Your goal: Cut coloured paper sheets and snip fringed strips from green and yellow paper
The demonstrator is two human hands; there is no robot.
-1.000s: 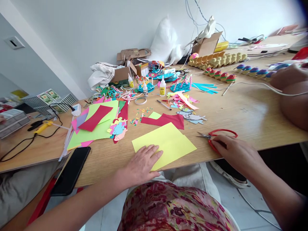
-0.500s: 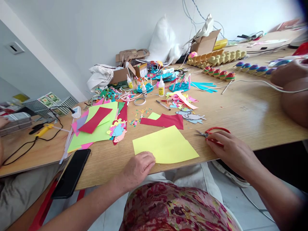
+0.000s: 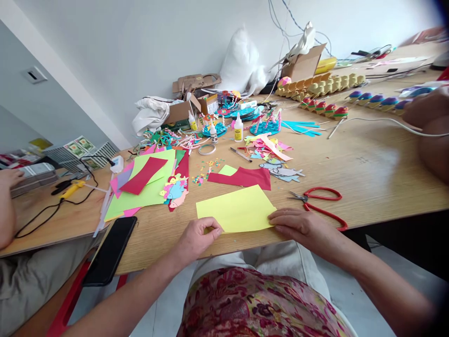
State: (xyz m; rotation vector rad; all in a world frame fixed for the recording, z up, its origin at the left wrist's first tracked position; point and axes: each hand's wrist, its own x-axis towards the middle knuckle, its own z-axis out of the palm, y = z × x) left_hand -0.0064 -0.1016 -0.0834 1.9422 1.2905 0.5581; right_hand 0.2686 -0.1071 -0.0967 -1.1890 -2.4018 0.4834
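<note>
A sheet of yellow paper (image 3: 238, 210) lies at the near edge of the table in front of me. My left hand (image 3: 201, 236) pinches its near left edge between thumb and curled fingers. At the right corner, my right hand (image 3: 296, 224) grips the sheet with fingers pressed together. Red-handled scissors (image 3: 315, 201) rest on the table just beyond my right hand, blades slightly apart and pointing left. Behind the sheet is a piece of dark red paper (image 3: 245, 178), with grey fish cutouts (image 3: 284, 171) to its right.
Coloured sheets (image 3: 140, 187) and paper fish (image 3: 177, 192) are stacked at left, near a black phone (image 3: 110, 250) overhanging the edge. Glue bottles (image 3: 238, 128), scraps (image 3: 268, 146) and a pen (image 3: 241, 154) stand or lie farther back. Other people's arms (image 3: 430, 126) show at both sides.
My right hand has let go of the scissors, leaving them on the table, and moved left onto the yellow paper. My left hand now pinches the paper's near edge, which is slightly raised.
</note>
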